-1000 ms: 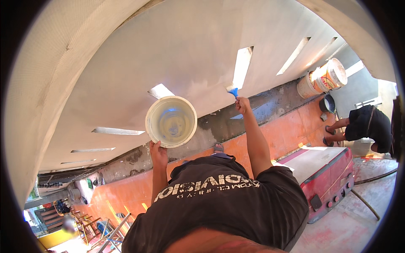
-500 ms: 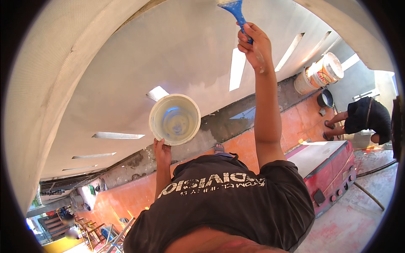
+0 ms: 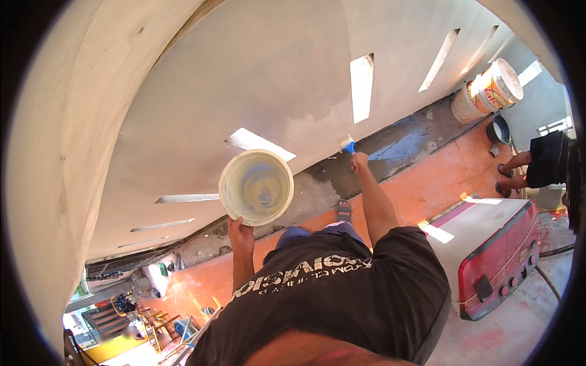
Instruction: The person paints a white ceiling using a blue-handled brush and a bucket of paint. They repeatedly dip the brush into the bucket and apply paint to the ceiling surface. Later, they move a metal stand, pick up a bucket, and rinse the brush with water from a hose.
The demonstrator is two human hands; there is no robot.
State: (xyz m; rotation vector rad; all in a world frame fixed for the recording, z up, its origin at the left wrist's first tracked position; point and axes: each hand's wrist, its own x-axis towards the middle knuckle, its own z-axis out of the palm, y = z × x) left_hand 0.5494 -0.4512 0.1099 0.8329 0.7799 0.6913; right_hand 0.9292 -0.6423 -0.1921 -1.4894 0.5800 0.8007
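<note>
My left hand [image 3: 242, 236] grips the near rim of a round cream bucket [image 3: 229, 183], tipped so that its inside shows bluish-grey smears. In my right hand [image 3: 360, 162] is a wide paintbrush [image 3: 347, 145] with a blue handle and pale bristles. The fingers are wrapped around the handle, and the bristles point up and left. The brush appears in front of the lower edge of a pale wall [image 3: 293, 79], right of the bucket; whether it touches the wall, I cannot tell. A darker damp-looking patch marks the wall above the brush.
Stacked white buckets [image 3: 467, 108] stand far right beside a black basin [image 3: 499, 129]. A person in black shorts [image 3: 545, 160] stands there. At right is a red-and-white appliance with knobs [image 3: 470, 274]. Orange tiles [image 3: 421, 168] border a wet grey strip. Wooden chairs [image 3: 155, 326] lie lower left.
My right hand has come down from high on the wall to its lower edge, bringing the paintbrush along. The view has shifted, and the bucket stays in my left hand.
</note>
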